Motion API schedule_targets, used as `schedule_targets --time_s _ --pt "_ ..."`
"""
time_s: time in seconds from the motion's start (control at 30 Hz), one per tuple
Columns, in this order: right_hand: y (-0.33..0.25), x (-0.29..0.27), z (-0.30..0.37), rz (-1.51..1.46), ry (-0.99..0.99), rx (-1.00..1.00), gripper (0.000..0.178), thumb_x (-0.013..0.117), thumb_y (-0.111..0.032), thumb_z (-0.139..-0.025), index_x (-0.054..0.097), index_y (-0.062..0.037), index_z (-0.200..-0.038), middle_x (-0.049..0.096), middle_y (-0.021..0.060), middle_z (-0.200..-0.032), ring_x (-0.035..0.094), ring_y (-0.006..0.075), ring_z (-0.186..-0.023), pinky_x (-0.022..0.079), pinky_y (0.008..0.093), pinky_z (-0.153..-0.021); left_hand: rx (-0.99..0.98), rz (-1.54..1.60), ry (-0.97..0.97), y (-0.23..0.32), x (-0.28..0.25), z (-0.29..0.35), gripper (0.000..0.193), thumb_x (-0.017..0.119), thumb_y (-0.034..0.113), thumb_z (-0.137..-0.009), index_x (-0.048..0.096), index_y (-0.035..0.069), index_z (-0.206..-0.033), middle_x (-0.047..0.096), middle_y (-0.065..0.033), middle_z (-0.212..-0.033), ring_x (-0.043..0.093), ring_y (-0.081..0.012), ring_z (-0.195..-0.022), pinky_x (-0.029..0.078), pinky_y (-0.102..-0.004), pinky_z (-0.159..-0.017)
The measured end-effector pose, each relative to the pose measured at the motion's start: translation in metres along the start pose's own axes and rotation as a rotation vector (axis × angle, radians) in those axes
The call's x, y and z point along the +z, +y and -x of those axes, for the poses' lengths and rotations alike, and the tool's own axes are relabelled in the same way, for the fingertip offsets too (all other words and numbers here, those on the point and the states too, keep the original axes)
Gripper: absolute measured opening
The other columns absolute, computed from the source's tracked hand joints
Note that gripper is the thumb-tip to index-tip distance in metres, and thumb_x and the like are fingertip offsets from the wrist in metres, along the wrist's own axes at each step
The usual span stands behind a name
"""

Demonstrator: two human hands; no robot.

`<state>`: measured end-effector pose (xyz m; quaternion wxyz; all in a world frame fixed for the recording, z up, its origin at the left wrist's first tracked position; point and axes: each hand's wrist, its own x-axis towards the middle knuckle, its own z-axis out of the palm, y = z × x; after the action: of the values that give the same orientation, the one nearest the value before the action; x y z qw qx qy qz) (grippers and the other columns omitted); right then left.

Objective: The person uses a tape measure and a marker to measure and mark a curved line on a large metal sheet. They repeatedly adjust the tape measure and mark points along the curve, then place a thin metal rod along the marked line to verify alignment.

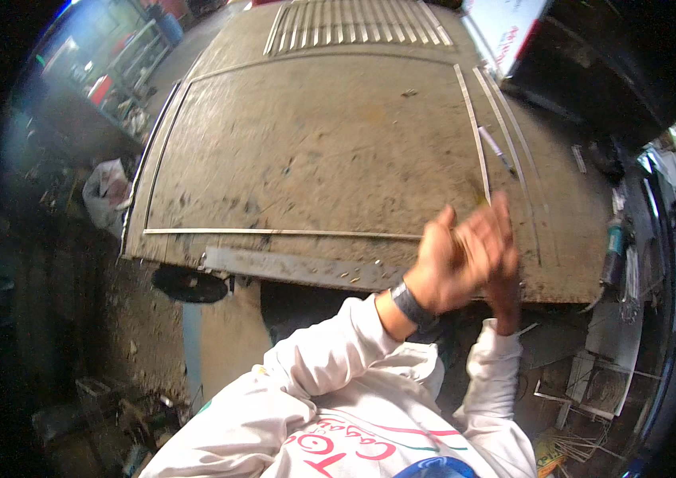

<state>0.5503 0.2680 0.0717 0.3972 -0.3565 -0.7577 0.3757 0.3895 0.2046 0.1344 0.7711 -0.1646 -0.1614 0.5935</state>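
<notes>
My left hand, with a dark watch on its wrist, is raised above the near right corner of a thin metal frame lying on the table. Its thumb stands apart and nothing shows in its grasp, though motion blurs the fingers. Close against it, my right hand is mostly hidden behind the left, so its fingers cannot be made out. Just beyond both hands, a white marker-like stick lies beside the frame's right bar. A flat grey metal strip with small bits on it lies along the near edge.
A slatted metal grille lies at the table's far end. Loose thin strips run along the right side of the worn tabletop. A teal power tool sits at the right edge, and a white sack stands left of the table.
</notes>
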Motion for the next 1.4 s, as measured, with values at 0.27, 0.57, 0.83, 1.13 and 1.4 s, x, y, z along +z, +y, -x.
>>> schedule_targets --time_s 0.27,0.57,0.83,1.13,1.4 --pt "0.101 -0.131 -0.002 0.845 0.133 0.211 0.066 0.067 -0.045 -0.104 0.053 0.0018 -0.147 0.058 0.0271 -0.144 0.055 0.0449 -0.134 0.046 0.0508 -0.109 0.698 -1.889 0.683 0.118 -0.003 0.168 0.021 0.068 0.016 -0.102 0.075 0.001 -0.115 0.074 -0.0081 -0.105 0.068 -0.0190 -0.093 0.054 -0.0340 -0.090" --pt "0.026 0.035 -0.033 0.526 -0.349 -0.251 0.026 0.082 -0.020 -0.087 0.076 -0.0075 -0.109 0.069 0.0105 -0.114 0.065 0.0315 -0.110 0.047 0.0426 -0.098 0.886 -3.043 0.649 0.281 0.018 0.266 0.022 0.080 0.013 -0.088 0.073 0.007 -0.108 0.068 -0.0109 -0.118 0.061 -0.0334 -0.116 0.047 -0.0445 -0.101" --pt "0.021 0.039 -0.042 0.180 -0.472 0.112 0.020 0.076 -0.018 -0.095 0.072 0.0011 -0.100 0.071 0.0126 -0.094 0.068 0.0265 -0.086 0.052 0.0389 -0.077 0.879 -3.001 0.648 0.278 0.009 0.274 0.012 0.069 0.005 -0.097 0.068 0.004 -0.109 0.068 -0.0107 -0.104 0.062 -0.0315 -0.102 0.045 -0.0412 -0.098" --pt "0.007 0.060 -0.059 0.284 -0.653 0.258 0.021 0.071 -0.016 -0.097 0.072 0.0046 -0.098 0.072 0.0190 -0.083 0.068 0.0284 -0.074 0.052 0.0391 -0.073 0.800 -2.959 0.572 0.283 0.019 0.272 0.008 0.072 0.008 -0.094 0.070 0.002 -0.100 0.063 -0.0084 -0.089 0.060 -0.0260 -0.088 0.039 -0.0354 -0.090" --pt "-0.011 0.109 -0.056 0.262 -0.689 0.088 0.017 0.069 -0.012 -0.096 0.070 0.0046 -0.095 0.071 0.0211 -0.086 0.068 0.0360 -0.076 0.052 0.0411 -0.073 0.825 -2.920 0.560 0.282 0.017 0.272 0.008 0.072 0.009 -0.094 0.070 0.003 -0.098 0.063 -0.0073 -0.087 0.061 -0.0250 -0.088 0.038 -0.0349 -0.090"
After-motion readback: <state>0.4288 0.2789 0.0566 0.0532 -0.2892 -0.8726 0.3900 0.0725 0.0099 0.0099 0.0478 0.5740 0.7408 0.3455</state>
